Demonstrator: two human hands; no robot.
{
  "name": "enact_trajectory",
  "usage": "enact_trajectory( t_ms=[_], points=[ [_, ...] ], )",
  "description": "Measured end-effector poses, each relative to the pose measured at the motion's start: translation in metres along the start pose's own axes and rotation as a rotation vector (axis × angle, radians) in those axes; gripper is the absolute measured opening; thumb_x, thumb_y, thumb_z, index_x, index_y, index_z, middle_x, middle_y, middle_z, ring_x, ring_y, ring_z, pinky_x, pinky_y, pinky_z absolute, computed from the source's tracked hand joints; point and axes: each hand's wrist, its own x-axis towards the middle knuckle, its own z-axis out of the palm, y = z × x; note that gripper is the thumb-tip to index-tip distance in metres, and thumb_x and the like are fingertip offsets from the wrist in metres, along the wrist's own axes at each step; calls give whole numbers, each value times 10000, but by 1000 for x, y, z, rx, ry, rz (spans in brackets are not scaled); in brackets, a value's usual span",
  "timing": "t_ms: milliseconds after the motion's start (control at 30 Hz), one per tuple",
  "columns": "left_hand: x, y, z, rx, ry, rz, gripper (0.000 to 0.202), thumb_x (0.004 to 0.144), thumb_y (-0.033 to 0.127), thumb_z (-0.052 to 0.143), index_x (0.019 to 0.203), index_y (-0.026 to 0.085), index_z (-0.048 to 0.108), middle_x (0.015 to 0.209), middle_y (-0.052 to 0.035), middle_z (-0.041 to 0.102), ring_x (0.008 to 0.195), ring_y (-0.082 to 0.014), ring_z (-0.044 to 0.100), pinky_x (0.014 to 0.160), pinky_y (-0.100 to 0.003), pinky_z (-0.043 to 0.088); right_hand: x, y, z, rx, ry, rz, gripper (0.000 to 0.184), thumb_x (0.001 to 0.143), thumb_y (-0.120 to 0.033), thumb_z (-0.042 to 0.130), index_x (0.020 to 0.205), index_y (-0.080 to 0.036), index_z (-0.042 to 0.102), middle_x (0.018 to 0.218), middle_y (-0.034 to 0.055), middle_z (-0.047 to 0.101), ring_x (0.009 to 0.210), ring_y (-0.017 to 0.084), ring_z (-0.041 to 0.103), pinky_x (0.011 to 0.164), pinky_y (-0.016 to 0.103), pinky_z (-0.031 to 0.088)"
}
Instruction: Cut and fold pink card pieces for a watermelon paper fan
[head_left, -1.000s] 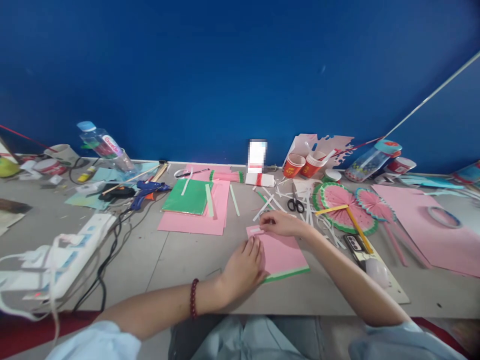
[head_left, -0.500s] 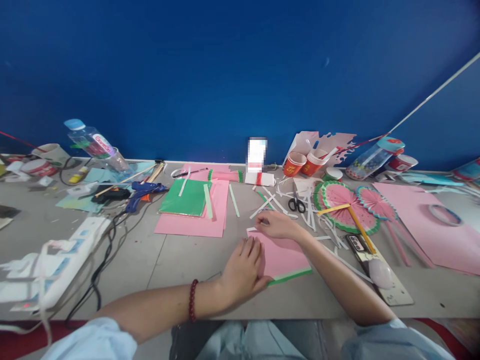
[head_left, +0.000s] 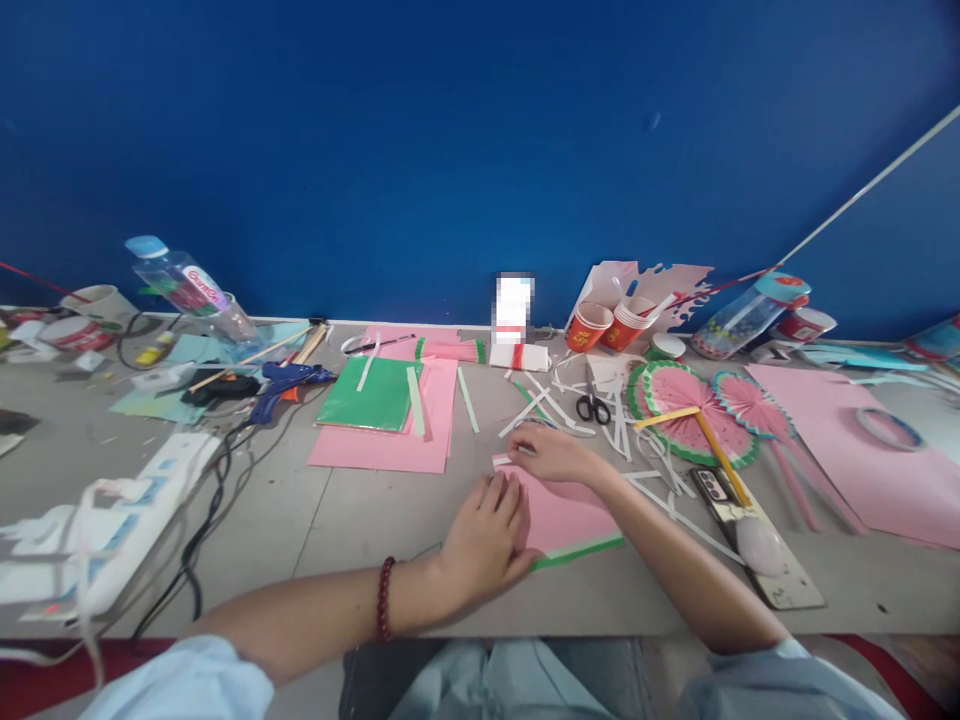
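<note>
A sheet of pink paper (head_left: 574, 510) with a green strip (head_left: 581, 552) along its near edge lies on the table before me. My left hand (head_left: 482, 540) rests flat on the sheet's left side, fingers stretched out and thumb by the green edge. At the far left corner, my right hand (head_left: 553, 452) has its fingers curled and pressed together on a white strip (head_left: 501, 460) along the paper's edge; the fingers partly cover it. Black scissors (head_left: 592, 408) and loose white paper strips (head_left: 619, 425) lie just beyond my right hand.
Right of me are pleated watermelon-patterned paper fans (head_left: 679, 400), a phone (head_left: 712, 487) and a roll of tape (head_left: 890, 430). Green paper (head_left: 367, 393) on pink sheets, a blue glue gun (head_left: 289, 385) and a power strip (head_left: 161, 490) lie left. Red paper cups (head_left: 589, 327) stand by the blue wall.
Both hands stay almost where they were on the pink paper. My right hand has shifted very slightly; the objects around have not moved.
</note>
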Motion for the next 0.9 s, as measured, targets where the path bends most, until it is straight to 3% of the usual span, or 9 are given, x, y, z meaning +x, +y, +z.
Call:
enact_trajectory(
  t_ms=[900],
  points=[
    [1, -1, -4, -35, -33, -19, 655, 872, 589, 324, 1295, 116, 485, 1327, -158, 490, 1264, -335, 345, 1050, -477, 206, 2, -4, -1, -140, -19, 41, 187, 826, -211, 435, 763, -221, 611, 878, 14, 627, 847, 147, 561, 666, 225, 342]
  ],
)
